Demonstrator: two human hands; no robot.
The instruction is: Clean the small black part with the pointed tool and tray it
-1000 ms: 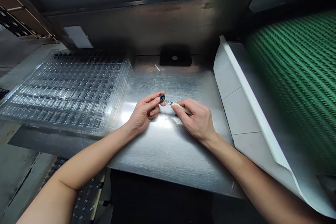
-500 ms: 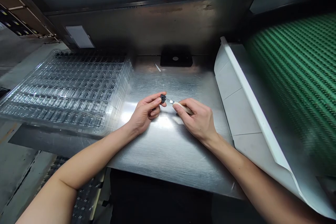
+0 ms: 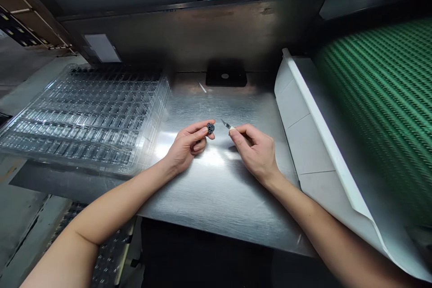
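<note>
Between the thumb and fingers of my left hand (image 3: 189, 143) is a small round black plastic part (image 3: 211, 128) with holes in its face. My right hand (image 3: 255, 149) is closed on a craft knife (image 3: 228, 126). Its pointed metal blade tilts up and to the left, a short gap away from the black part. Most of the knife's pale handle is hidden in my fingers. Both hands are over the middle of a brushed metal table (image 3: 202, 198).
A stack of clear plastic trays (image 3: 84, 117) with many pockets lies on the left. At the back stand a black block (image 3: 226, 75) and a thin white strip (image 3: 202, 87). A white bin wall (image 3: 303, 117) and a green ribbed belt (image 3: 381, 99) are on the right.
The knife has drawn back to the right, and its blade has come away from the black part and now points more upward. My left hand has barely moved, the part turned slightly.
</note>
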